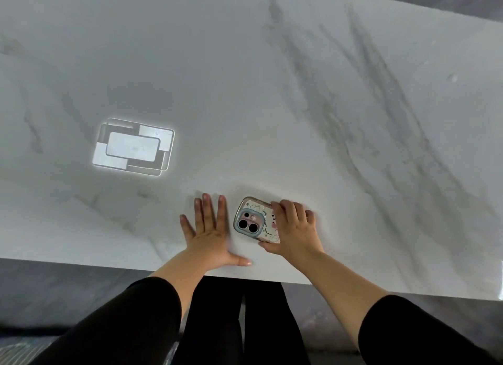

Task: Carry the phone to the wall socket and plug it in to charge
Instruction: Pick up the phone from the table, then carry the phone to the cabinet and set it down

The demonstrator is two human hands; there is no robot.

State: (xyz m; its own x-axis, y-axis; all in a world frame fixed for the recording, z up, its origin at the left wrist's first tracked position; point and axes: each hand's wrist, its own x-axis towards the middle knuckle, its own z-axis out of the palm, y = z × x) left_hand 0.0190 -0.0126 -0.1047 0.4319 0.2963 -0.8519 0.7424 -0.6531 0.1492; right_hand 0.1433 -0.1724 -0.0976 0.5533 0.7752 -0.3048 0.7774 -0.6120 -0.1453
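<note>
- The phone in its cream patterned case with blue camera frame (254, 220) lies face down near the white marble table's (272, 92) front edge; I judge it rigid, light, slippery.
- My right hand (292, 227) clasps its long edges, the best hold.
- Left hand (208, 232) beside it lies flat, spread.

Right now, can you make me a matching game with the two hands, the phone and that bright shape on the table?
Column one:
1. left hand
2. right hand
3. phone
4. bright reflection

Column two:
A. lies face down, camera lenses up, near the table's front edge
B. glows on the marble table, far left of the hands
C. flat on the table, fingers spread, holding nothing
D. curled over one end of the phone

Pairs: 1-C, 2-D, 3-A, 4-B
</note>
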